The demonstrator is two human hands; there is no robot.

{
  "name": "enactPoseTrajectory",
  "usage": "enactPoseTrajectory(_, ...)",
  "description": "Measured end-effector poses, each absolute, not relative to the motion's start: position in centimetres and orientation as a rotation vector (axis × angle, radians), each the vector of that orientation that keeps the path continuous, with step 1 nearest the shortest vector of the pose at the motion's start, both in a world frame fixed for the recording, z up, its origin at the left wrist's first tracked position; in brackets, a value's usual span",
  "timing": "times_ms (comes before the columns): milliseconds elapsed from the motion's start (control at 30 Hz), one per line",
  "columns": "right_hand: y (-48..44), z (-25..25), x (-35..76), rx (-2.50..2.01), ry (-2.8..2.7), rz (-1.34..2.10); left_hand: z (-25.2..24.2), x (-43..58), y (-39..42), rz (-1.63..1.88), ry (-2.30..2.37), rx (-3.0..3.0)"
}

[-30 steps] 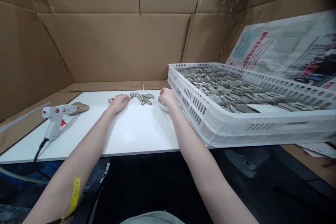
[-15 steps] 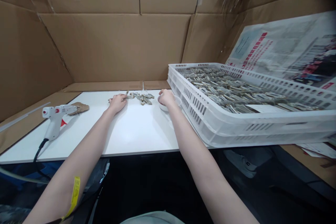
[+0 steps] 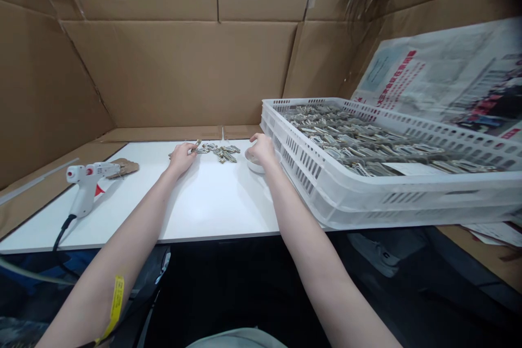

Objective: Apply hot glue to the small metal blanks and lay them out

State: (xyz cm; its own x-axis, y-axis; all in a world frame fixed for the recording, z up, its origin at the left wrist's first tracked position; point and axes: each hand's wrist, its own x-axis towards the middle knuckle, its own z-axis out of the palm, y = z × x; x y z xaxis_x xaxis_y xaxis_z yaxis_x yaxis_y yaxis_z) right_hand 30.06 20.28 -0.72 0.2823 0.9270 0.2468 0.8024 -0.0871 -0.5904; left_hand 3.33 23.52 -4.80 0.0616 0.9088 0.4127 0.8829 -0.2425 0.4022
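Observation:
At the far left of the white table, my left hand (image 3: 182, 159) is closed with thumb and fingers pinching a small gold-and-dark metal piece (image 3: 198, 143). Just right of it lies a loose pile of flat outlined metal pieces (image 3: 222, 153), cross-like or frame-like in shape. My right hand (image 3: 263, 148) is above a white bowl (image 3: 255, 166), its fingertips bent together near the rim. Whatever those fingertips hold, if anything, is too small to see. Most of the bowl's inside is hidden by my right hand.
A large white perforated crate (image 3: 338, 196) full of similar metal pieces stands on the right. On the left, a white glue gun (image 3: 85, 187) with a black cable rests by a brown cardboard scrap (image 3: 127, 166). Cardboard walls (image 3: 175, 73) enclose the table; newspaper (image 3: 432, 79) leans behind the crate.
My right hand has risen slightly out of the bowl, fingers now nearer its rim. My left hand has barely moved and keeps its metal piece.

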Motion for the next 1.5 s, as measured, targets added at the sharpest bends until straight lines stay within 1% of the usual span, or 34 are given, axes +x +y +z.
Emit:
enactPoseTrajectory(200, 20.1, -0.2, 30.2, -1.817, -1.444, 0.239, -4.6, 3.5, 23.2, 0.982, 1.883, 2.222)
enactPoseTrajectory(833, 19.8, 0.0, 30.1, -1.654, -1.385, 0.164, -4.3, 3.9, 22.8, 1.129, 1.755, 2.078)
enactPoseTrajectory(1133, 21.6, -0.9, 29.8, -1.381, -1.356, 0.376, -3.1, 5.6, 21.2, 1.26, 1.522, 1.869)
enactPoseTrajectory(1333, 20.8, -0.4, 28.8, -1.163, -1.373, 0.548, -2.5, 7.5, 19.9, 1.243, 1.235, 1.811)
enactPoseTrajectory(1500, 20.2, -0.4, 28.1, -1.134, -1.41, 0.592, -3.0, 8.7, 19.7, 1.206, 1.07, 1.79)
